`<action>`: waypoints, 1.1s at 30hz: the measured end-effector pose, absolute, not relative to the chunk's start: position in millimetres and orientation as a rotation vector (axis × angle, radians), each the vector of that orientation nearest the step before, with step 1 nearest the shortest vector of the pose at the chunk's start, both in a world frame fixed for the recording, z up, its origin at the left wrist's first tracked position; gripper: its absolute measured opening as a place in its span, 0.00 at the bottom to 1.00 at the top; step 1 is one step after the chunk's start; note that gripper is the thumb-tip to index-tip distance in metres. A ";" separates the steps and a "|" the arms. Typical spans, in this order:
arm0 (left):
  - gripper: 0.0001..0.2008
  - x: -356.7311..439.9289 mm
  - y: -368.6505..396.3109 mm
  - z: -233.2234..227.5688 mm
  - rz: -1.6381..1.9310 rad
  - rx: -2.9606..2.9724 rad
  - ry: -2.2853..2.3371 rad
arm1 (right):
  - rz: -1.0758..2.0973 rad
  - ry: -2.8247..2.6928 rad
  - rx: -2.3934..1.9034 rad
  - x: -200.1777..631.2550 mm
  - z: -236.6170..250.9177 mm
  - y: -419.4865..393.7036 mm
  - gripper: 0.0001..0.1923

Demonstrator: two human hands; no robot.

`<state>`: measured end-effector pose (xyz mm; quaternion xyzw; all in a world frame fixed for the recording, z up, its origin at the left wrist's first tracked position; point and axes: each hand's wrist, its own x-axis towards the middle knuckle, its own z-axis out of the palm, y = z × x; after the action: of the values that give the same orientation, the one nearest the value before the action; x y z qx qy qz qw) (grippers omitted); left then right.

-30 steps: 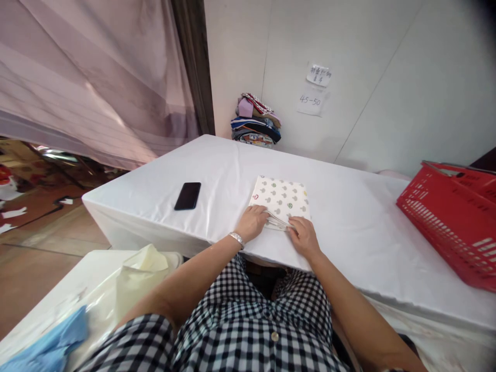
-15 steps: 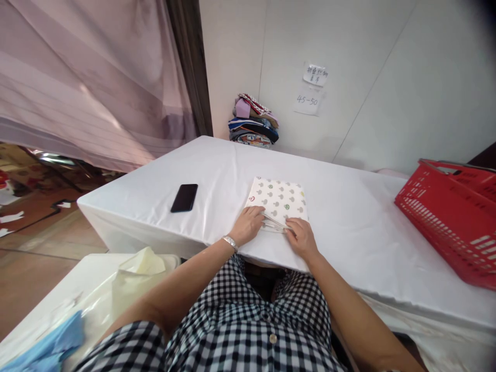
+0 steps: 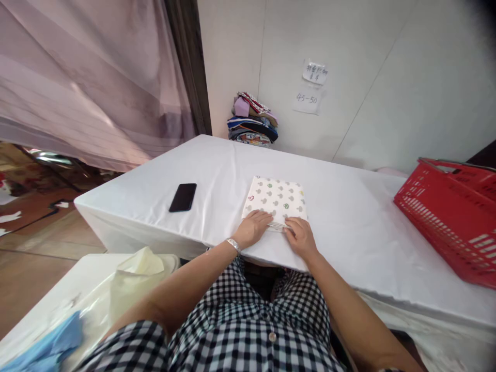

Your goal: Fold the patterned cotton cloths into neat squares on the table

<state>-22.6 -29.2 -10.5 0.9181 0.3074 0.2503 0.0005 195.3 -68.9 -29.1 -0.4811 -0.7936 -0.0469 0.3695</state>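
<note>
Head cam: left hand [image 3: 253, 228] & right hand [image 3: 300, 237] flat, fingers loosely spread, pressing folded patterned cloth [image 3: 276, 198] near edge; black phone [image 3: 183, 197] left, red basket [image 3: 451, 217] right, clothes stack [image 3: 252, 120] behind.

A table [image 3: 217, 170] draped in a white cloth carries everything. A folded white cloth printed with small trees [image 3: 276, 199] lies near its front edge, and serves here as the landmark. A black phone [image 3: 183, 197] lies flat to the left of it. A stack of folded clothes [image 3: 252, 120] sits behind it, against the wall. A red basket [image 3: 449, 217] stands well to its right.
</note>
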 end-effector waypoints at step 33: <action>0.12 -22.6 -28.9 -20.6 0.999 2.684 1.069 | 0.084 -2.454 -1.539 154.6 -3.3 -59.9 0.29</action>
<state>-22.6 -28.9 -20.6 0.8773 0.3492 0.3265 0.0422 154.6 -59.9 -3.3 -0.5271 -0.8406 0.0289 0.1213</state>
